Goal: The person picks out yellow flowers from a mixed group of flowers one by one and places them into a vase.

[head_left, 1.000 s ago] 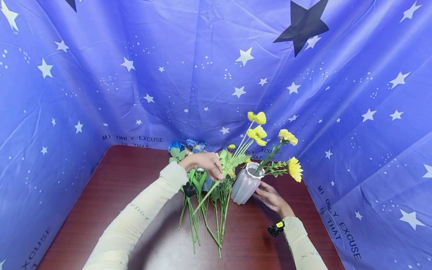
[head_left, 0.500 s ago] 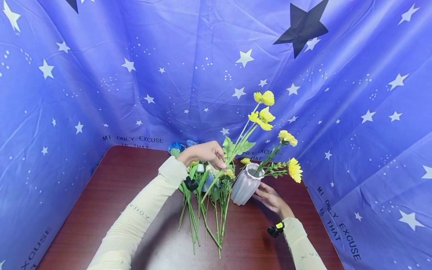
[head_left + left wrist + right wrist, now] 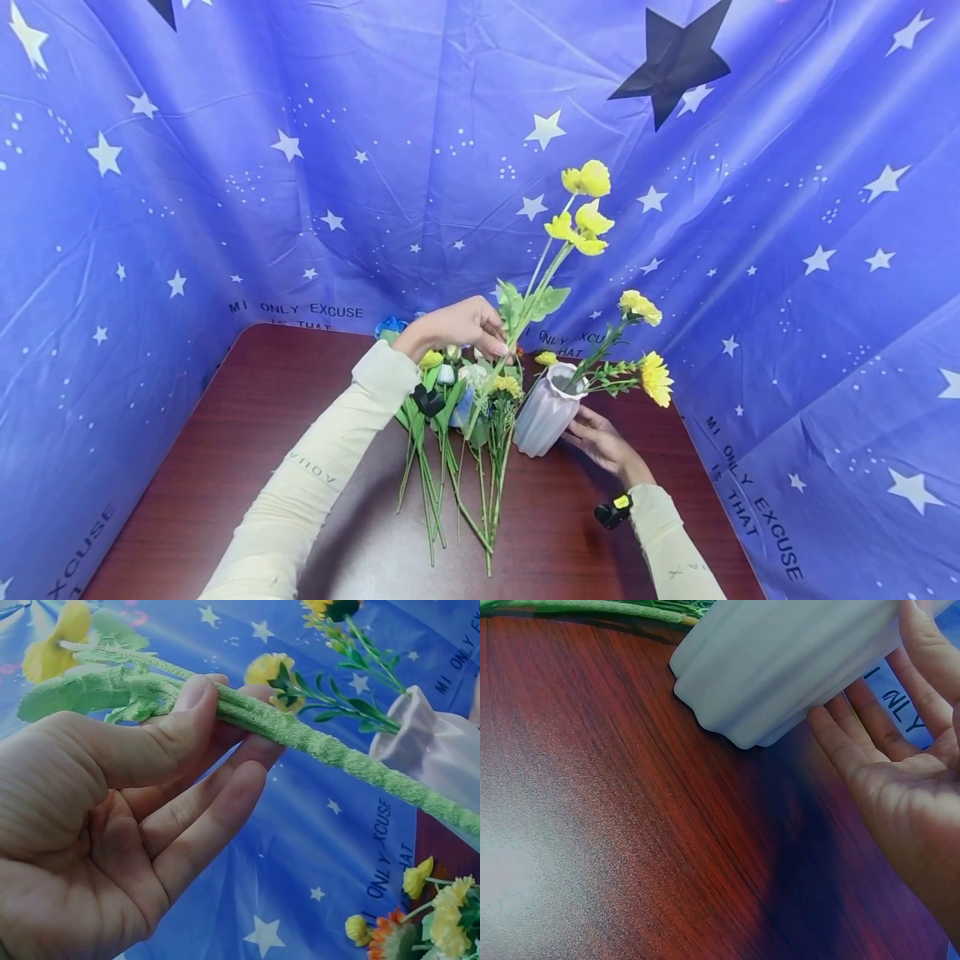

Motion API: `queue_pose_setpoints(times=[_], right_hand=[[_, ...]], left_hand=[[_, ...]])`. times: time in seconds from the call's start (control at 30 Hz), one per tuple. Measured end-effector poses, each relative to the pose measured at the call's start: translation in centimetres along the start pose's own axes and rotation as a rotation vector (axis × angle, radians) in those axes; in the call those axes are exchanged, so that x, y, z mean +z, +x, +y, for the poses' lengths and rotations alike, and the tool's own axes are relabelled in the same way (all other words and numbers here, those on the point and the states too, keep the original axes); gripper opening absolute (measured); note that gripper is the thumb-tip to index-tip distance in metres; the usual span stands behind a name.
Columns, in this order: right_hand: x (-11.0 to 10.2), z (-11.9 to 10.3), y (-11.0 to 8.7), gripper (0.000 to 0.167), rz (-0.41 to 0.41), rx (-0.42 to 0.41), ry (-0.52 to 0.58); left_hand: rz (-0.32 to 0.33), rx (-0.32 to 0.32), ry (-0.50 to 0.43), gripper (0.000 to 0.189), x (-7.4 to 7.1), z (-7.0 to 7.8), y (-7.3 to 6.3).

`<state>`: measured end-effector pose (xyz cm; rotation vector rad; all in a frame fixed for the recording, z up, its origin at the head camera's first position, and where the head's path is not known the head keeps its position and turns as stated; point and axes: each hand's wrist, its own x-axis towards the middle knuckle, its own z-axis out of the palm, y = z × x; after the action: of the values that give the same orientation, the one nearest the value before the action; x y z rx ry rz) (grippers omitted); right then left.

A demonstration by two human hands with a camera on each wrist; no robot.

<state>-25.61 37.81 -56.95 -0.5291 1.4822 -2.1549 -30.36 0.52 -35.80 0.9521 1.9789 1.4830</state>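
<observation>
My left hand (image 3: 461, 323) pinches the green stem (image 3: 330, 750) of a yellow artificial poppy spray (image 3: 588, 221) between thumb and fingers. Its blooms point up and away, and the lower stem slants down over the flowers on the table. To the right, my right hand (image 3: 600, 442) holds a pale ribbed vase (image 3: 546, 412) from its right side, fingers and thumb against the wall (image 3: 765, 667). The vase leans to the right, its base at the tabletop. Two yellow flowers (image 3: 655, 379) stick out of its mouth toward the right.
Several artificial flowers lie in a bunch left of the vase, with blue (image 3: 390, 325), white (image 3: 446, 374) and yellow heads (image 3: 507, 386) and long stems (image 3: 487, 508) toward me. A starry blue cloth (image 3: 420, 167) surrounds the dark red table (image 3: 300, 400) at the back and sides.
My left hand has lifted the yellow poppy spray upward and slightly right, so its blooms stand higher. The right hand and the vase have stayed in place.
</observation>
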Motion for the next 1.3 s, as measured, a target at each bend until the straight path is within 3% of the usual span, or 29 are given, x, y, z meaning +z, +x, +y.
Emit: queue_pose_setpoints(times=[0.3,0.63,0.97,1.3], right_hand=[[-0.2,0.0,0.0,0.052,-0.006,-0.006,0.006],[-0.1,0.0,0.0,0.050,-0.006,-0.007,0.005],[-0.2,0.0,-0.1,0.049,-0.005,-0.002,0.003],[-0.5,0.2,0.0,0.049,-0.022,-0.015,0.029]], left_hand=[[0.065,-0.012,-0.079,0.009,0.2,1.1,0.2],[0.106,0.036,-0.048,0.011,0.3,1.6,0.5],[0.160,0.041,-0.056,0.013,0.8,2.0,0.9],[0.152,0.060,-0.079,0.017,1.0,2.2,1.2]])
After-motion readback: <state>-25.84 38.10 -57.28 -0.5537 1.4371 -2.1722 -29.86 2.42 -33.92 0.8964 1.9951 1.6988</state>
